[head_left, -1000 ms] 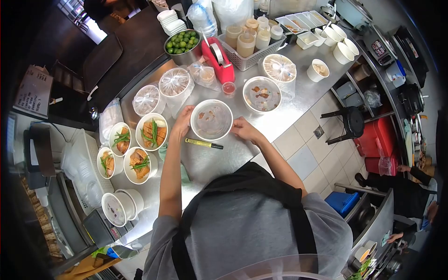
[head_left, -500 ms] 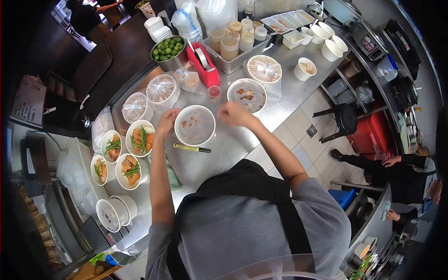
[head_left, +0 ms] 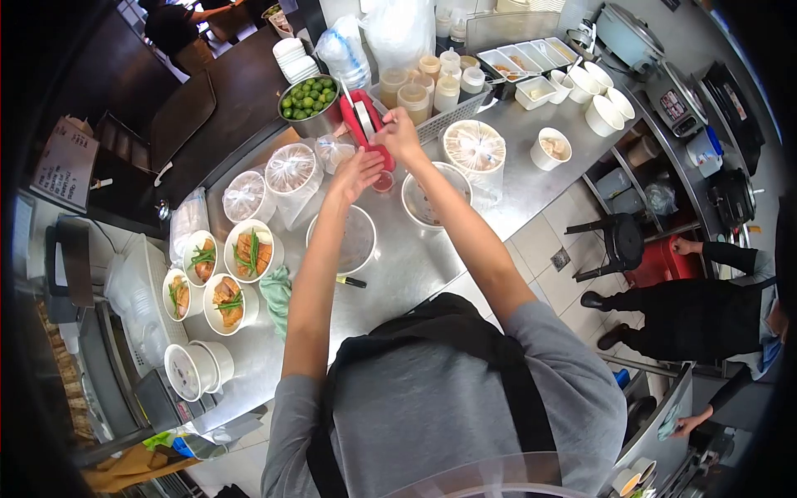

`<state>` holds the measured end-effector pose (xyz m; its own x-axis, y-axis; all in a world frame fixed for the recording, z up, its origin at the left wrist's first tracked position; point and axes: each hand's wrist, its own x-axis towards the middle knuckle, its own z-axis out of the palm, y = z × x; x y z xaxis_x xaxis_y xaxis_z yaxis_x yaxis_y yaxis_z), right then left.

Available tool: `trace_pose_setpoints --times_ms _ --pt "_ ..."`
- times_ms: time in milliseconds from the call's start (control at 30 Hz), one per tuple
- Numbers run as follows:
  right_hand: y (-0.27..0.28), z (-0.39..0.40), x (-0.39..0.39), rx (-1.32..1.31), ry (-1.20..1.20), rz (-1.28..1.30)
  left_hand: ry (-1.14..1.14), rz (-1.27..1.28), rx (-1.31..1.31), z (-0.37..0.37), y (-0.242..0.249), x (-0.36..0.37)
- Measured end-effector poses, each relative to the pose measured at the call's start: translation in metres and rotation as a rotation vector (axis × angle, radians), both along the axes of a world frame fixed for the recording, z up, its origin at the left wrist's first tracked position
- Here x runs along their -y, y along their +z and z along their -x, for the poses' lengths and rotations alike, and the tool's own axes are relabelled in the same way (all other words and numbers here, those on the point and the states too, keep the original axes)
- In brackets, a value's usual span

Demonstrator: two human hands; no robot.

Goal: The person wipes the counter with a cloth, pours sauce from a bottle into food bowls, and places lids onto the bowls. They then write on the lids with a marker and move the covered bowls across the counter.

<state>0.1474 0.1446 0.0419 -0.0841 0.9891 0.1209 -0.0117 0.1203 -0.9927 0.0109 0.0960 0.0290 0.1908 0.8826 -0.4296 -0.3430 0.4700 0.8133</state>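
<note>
Both hands are at a red tape dispenser (head_left: 363, 124) holding a pale roll, at the back of the steel counter. My left hand (head_left: 357, 173) lies by its front end, fingers stretched out. My right hand (head_left: 401, 137) is against its right side with fingers curled in; any tape between them is too small to make out. Under my left forearm stands a lidded bowl (head_left: 353, 241), partly covered, with a yellow-and-black marker (head_left: 352, 282) in front. Another lidded bowl (head_left: 422, 197) is partly behind my right forearm. A small cup of red sauce (head_left: 383, 182) sits just below my hands.
Several bowls of meat and green beans (head_left: 251, 254) stand at left, beside a green cloth (head_left: 276, 292). Bagged bowls (head_left: 293, 168) flank the dispenser. Behind are a pot of limes (head_left: 308, 100) and a basket of bottles (head_left: 455, 116). A co-worker (head_left: 706, 319) stands at right.
Both hands have moved from the lidded bowls, up and away from me, to the tape dispenser. The co-worker at right has shifted, one hand now at the red bin.
</note>
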Motion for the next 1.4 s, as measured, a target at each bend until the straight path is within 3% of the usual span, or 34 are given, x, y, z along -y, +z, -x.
trace_pose_setpoints --times_ms 100,167,233,333,367,733,833,933,1000,1100,1167,1200,1267,1400 --pt "0.047 -0.038 0.083 -0.126 0.171 -0.069 0.105 0.037 0.125 -0.007 -0.002 -0.008" --pt "0.074 -0.072 0.147 -0.111 0.272 0.02 0.183 0.055 0.106 -0.009 -0.008 -0.018" --pt "0.075 -0.098 0.192 -0.285 0.357 0.147 0.273 0.052 0.073 -0.02 -0.002 -0.016" --pt "0.072 -0.121 0.22 -0.106 0.347 0.234 0.274 -0.119 -0.077 -0.023 -0.018 -0.021" --pt "0.062 -0.124 0.219 -0.173 0.35 0.228 0.357 -0.144 -0.054 -0.027 -0.024 -0.024" --pt "0.048 -0.158 0.204 0.091 0.385 0.2 0.491 -0.473 -1.116 -0.056 -0.027 -0.013" --pt "0.047 -0.175 0.197 0.187 0.303 0.103 0.774 -0.526 -0.083 -0.06 -0.023 0.001" --pt "0.026 -0.202 0.173 0.332 0.196 0.119 0.831 -0.479 -0.207 -0.072 -0.008 0.031" --pt "0.008 -0.212 0.154 0.514 0.181 0.163 0.792 -0.557 -0.276 -0.077 -0.051 0.037" --pt "-0.046 -0.215 0.128 0.474 0.285 0.212 0.698 -0.443 -0.495 -0.086 -0.069 0.056" --pt "-0.063 -0.206 0.113 0.303 0.372 0.426 0.627 -0.374 -0.581 -0.087 -0.073 0.062" --pt "-0.067 -0.199 0.112 0.217 0.417 0.538 0.588 -0.292 -0.509 -0.083 -0.093 0.061" --pt "-0.038 -0.188 0.118 0.328 0.342 0.542 0.521 -0.141 -0.358 -0.072 -0.141 0.05" --pt "-0.033 -0.177 0.128 0.389 0.259 0.433 0.563 -0.112 -0.529 -0.09 -0.125 0.069"
